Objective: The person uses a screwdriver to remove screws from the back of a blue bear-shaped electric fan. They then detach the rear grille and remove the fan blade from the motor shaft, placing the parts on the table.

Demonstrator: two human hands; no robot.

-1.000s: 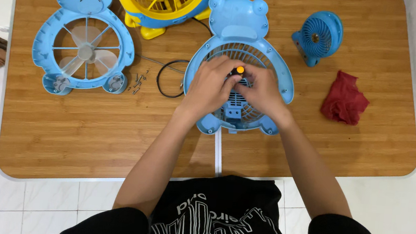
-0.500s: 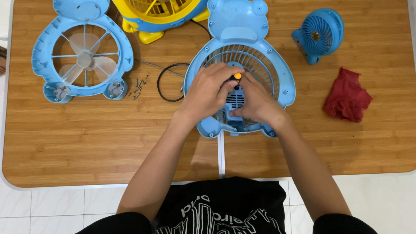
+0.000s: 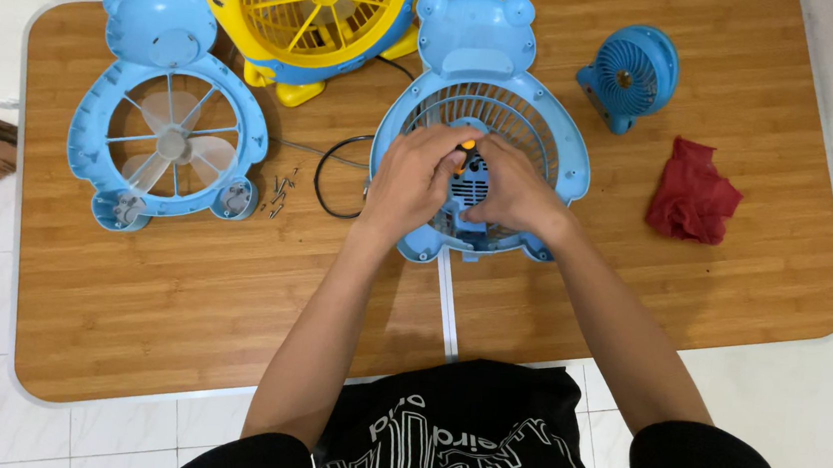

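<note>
A blue bear-shaped fan back half [image 3: 477, 39] lies flat on the wooden table [image 3: 182, 274], grille up. My left hand [image 3: 408, 180] is closed around a small screwdriver with an orange and black handle [image 3: 465, 150], held upright over the motor housing [image 3: 474, 183] at the grille's centre. My right hand [image 3: 513, 194] rests on the grille and presses against the housing from the right, fingers curled beside the screwdriver. The tool's tip is hidden by my fingers.
The blue bear-shaped front half with white blades [image 3: 170, 127] lies at the left. Loose screws [image 3: 281, 192] and a black cable loop [image 3: 330, 171] lie between the halves. A yellow fan [image 3: 311, 4], a small blue fan [image 3: 629, 75] and a red cloth [image 3: 691, 191] sit around.
My right hand has slid down from the screwdriver handle onto the motor housing. The left hand keeps the screwdriver. The view has shifted slightly.
</note>
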